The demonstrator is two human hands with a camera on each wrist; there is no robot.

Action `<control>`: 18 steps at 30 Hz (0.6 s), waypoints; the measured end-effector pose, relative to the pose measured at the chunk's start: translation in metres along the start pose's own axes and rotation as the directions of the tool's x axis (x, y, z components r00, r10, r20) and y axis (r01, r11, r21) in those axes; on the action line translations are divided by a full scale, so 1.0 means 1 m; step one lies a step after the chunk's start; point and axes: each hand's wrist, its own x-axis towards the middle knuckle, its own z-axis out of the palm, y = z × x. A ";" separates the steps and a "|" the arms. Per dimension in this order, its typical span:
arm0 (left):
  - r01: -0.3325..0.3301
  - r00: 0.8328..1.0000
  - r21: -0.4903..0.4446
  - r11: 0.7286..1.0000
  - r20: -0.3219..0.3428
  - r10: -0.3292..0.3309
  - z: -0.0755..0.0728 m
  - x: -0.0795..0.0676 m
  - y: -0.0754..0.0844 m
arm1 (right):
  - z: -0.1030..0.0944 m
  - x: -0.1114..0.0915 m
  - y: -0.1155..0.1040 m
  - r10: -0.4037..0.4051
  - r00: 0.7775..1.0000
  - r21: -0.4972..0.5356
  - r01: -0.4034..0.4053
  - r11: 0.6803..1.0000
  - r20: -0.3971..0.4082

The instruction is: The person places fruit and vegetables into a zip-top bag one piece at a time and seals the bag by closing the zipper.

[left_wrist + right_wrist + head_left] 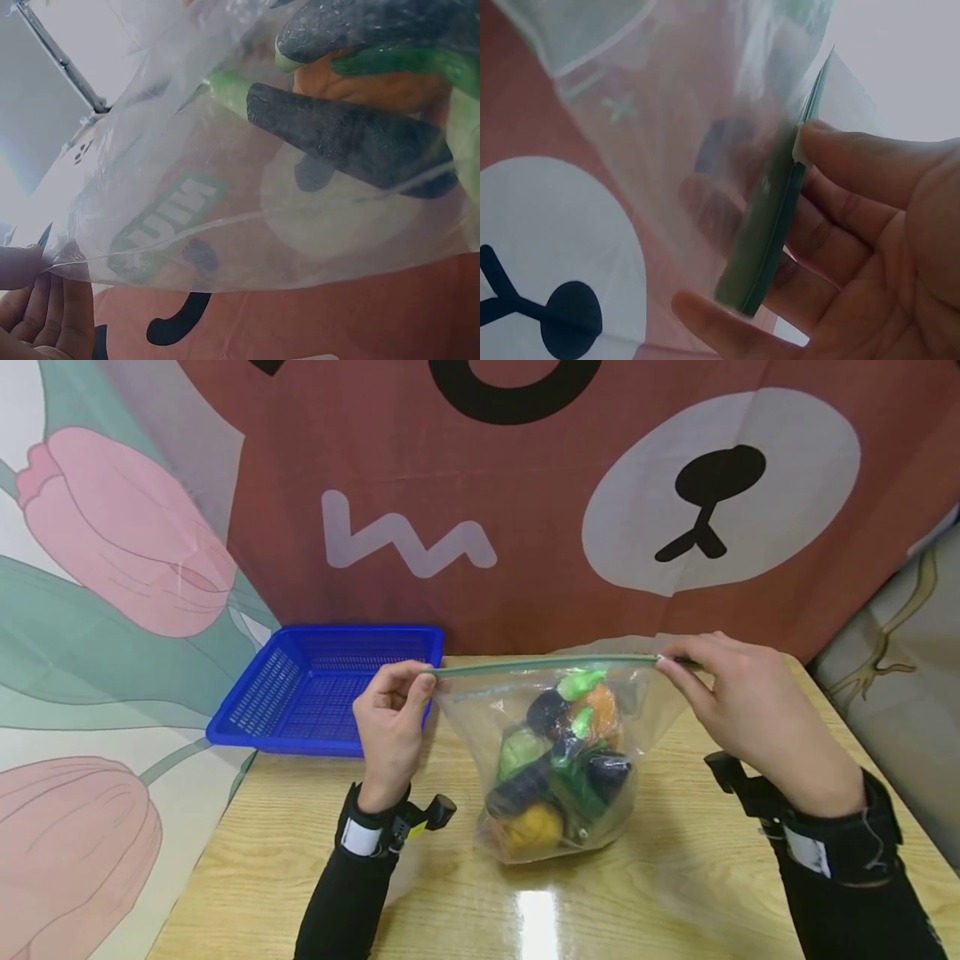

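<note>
A clear zip bag [474, 706] with a green zip strip [540, 664] hangs upright between both hands, just over or touching the table. Inside are several toy vegetables: dark eggplants [547, 713] with bright green stems, an orange piece [600, 714], a yellow one [534, 827], and a pale green one [521, 752]. My left hand [392, 722] pinches the bag's top left corner between thumb and fingers. Near the strip's right end, my right hand [761, 718] pinches a small white slider [800, 144], as the right wrist view shows. An eggplant [352, 146] fills much of the left wrist view.
A blue plastic basket [326, 747] with perforated sides stands at the back left of the wooden table [420, 893]. Behind the table hangs a brown cloth [525, 602] with a bear's face. A floral cloth [82, 710] borders the left side.
</note>
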 end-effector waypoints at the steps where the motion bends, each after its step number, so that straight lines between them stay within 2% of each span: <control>1: 0.000 1.000 0.007 1.000 -0.002 0.001 0.000 0.000 0.000 | -0.001 -0.001 0.001 0.004 1.000 -0.007 -0.004 1.000 -0.002; 6: 0.002 1.000 0.025 1.000 -0.018 -0.001 -0.002 -0.001 -0.002 | -0.005 -0.006 0.007 0.014 1.000 -0.043 -0.014 0.999 -0.013; 14: -0.001 1.000 0.050 0.999 -0.018 0.002 -0.004 0.000 -0.002 | -0.011 -0.014 0.020 0.091 0.996 -0.105 -0.090 0.990 0.011; 18: 0.011 1.000 0.058 0.998 -0.028 -0.010 -0.002 0.000 -0.002 | -0.009 -0.020 0.025 0.131 0.991 -0.055 -0.130 0.990 0.015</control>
